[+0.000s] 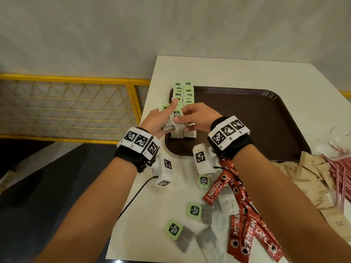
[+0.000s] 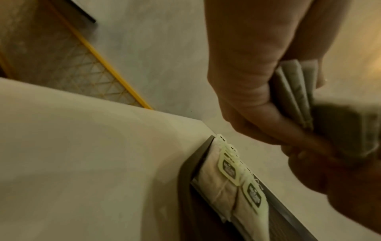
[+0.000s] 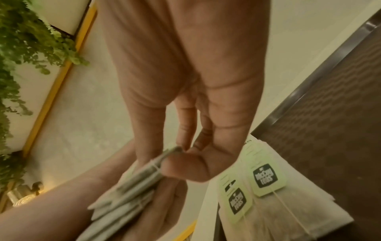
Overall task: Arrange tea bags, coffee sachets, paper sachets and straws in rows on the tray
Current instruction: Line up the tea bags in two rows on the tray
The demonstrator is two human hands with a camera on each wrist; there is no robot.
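Note:
A brown tray (image 1: 256, 118) lies on the white table (image 1: 228, 73). Two rows of tea bags with green tags (image 1: 183, 93) run along its left edge, also seen as tea bags (image 2: 233, 184) in the left wrist view and tea bags (image 3: 266, 179) in the right wrist view. Over the near end of these rows my left hand (image 1: 161, 120) grips a stack of tea bags (image 1: 175, 122). My right hand (image 1: 193, 118) pinches the top bag of that stack (image 3: 164, 156) between thumb and fingers.
Loose tea bags (image 1: 193, 211) and red coffee sachets (image 1: 245, 221) lie on the table in front of the tray. Brown paper sachets (image 1: 313, 179) and red-striped straws (image 1: 340, 175) are piled at the right. A yellow mesh railing (image 1: 72, 107) borders the table's left side.

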